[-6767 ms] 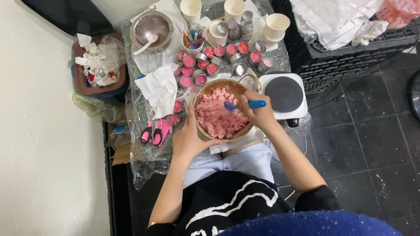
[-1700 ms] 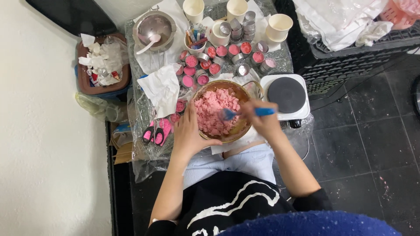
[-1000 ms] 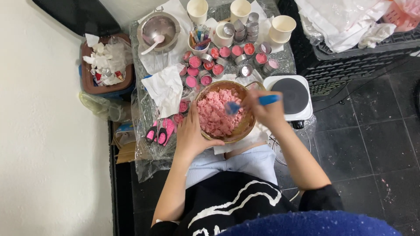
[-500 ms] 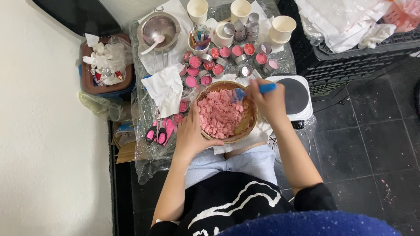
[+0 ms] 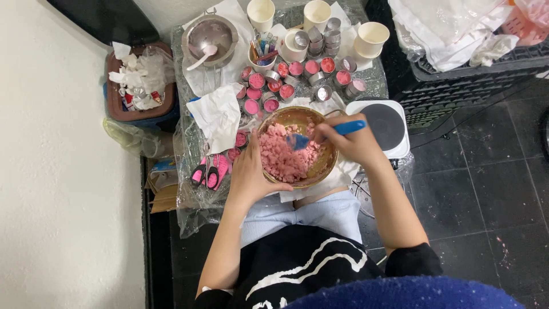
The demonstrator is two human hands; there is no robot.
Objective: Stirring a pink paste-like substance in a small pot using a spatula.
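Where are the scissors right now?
The scissors lie on the plastic sheet, just outside the left hand and below the white tissue.

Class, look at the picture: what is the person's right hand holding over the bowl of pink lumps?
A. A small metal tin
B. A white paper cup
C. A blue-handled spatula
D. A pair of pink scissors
C: the right hand grips a blue-handled spatula, its tip in the pink lumps inside the bowl.
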